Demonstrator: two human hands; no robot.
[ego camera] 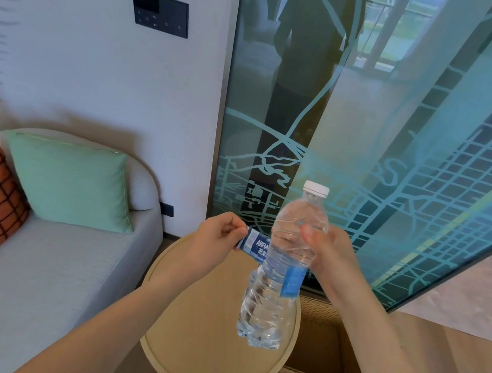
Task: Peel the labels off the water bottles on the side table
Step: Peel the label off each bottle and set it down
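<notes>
Partly, bottle (272, 299) hides right hand (330, 256); left hand (214, 239) pinches label (254, 242)

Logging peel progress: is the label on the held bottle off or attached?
Partly off. The left hand pinches the label, one end pulled sideways; the other end clings to the bottle in the right hand.

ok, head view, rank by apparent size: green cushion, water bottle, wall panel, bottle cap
1-2. green cushion and water bottle: similar in frame, unranked; the bottle is nearer the camera.
3. wall panel
4. bottle cap
</notes>
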